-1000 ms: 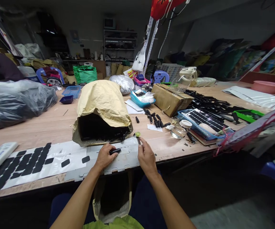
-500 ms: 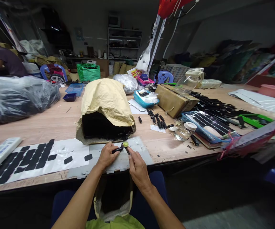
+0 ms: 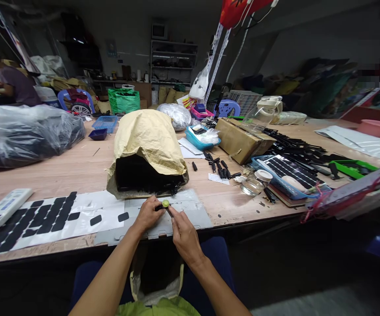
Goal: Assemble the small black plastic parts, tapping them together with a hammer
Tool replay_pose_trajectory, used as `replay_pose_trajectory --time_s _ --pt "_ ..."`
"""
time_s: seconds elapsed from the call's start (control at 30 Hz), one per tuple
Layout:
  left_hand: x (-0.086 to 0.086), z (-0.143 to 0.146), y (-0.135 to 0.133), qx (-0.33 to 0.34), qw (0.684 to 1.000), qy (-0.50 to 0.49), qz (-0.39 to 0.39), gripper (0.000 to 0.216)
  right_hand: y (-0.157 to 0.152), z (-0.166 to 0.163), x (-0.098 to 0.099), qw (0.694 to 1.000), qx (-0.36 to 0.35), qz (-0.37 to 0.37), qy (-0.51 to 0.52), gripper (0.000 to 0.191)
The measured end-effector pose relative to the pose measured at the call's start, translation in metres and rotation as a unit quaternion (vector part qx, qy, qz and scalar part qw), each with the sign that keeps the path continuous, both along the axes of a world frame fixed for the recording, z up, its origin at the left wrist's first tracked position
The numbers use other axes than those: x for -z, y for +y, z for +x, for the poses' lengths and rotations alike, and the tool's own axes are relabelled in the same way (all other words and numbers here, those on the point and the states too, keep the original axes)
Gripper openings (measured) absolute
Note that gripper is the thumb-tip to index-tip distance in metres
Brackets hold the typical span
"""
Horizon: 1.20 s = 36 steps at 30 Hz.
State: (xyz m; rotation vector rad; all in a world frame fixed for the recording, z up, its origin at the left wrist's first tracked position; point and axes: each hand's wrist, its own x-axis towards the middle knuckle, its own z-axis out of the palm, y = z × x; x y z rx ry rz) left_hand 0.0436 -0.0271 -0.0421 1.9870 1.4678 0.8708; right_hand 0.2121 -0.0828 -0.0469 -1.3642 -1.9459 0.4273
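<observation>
My left hand [image 3: 148, 214] pinches a small black part [image 3: 159, 207] over a grey board [image 3: 191, 213] at the table's front edge. In my right hand [image 3: 185, 232] is a slim tool with a round yellow-green end [image 3: 165, 203]; its exact kind is too small to make out. That round end meets the tip of the black part. Just beyond my hands lies a yellowish sack [image 3: 147, 131], its dark mouth facing me, with black pieces along its lower lip. Below the table edge, a second sack [image 3: 181, 281] hangs open at my lap.
To the left, a white sheet [image 3: 104, 204] carries black rounded pads, with a white device [image 3: 7, 206] on it. Black handle-like parts [image 3: 221, 169], a clear jar [image 3: 254, 184], a cardboard box [image 3: 239, 142] and a blue basket [image 3: 282, 180] stand to the right. A person [image 3: 17, 85] sits far left.
My right hand has moved slightly left with the tool, bringing its yellow-green end over the black part's tip. The left hand has stayed nearly in place, still pinching.
</observation>
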Motion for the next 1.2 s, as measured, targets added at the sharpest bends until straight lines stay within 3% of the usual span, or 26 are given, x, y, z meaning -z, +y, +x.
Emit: replay_pose_trajectory --time_s 0.23,0.33,0.43,0.53,0.7,1.07,1.2 --pt "-0.003 0.000 -0.001 -0.010 1.000 -0.007 -0.012 0.019 0.009 0.014 -0.001 0.999 0.022 0.024 0.038 0.043" --pt "-0.001 0.000 -0.001 -0.022 1.000 -0.008 -0.009 0.020 0.024 0.035 -0.007 0.992 0.121 0.036 0.018 0.042" --pt "0.001 0.001 -0.001 -0.030 0.999 -0.007 -0.006 0.021 0.045 0.056 -0.011 0.964 0.251 -0.028 -0.083 0.043" --pt "0.003 0.001 -0.001 -0.033 0.999 -0.001 -0.011 0.020 0.066 0.068 -0.009 0.936 0.296 -0.071 -0.178 0.041" --pt "0.003 0.001 -0.001 -0.030 0.999 -0.003 -0.011 0.019 0.083 0.065 -0.001 0.915 0.315 -0.072 -0.241 0.038" --pt "0.001 0.000 0.000 -0.025 1.000 -0.004 -0.005 0.019 0.083 0.059 0.009 0.906 0.317 -0.020 -0.279 0.038" --pt "-0.007 0.006 -0.018 0.018 1.000 0.001 0.026 0.017 0.083 0.059 0.007 0.908 0.308 -0.023 -0.283 0.039"
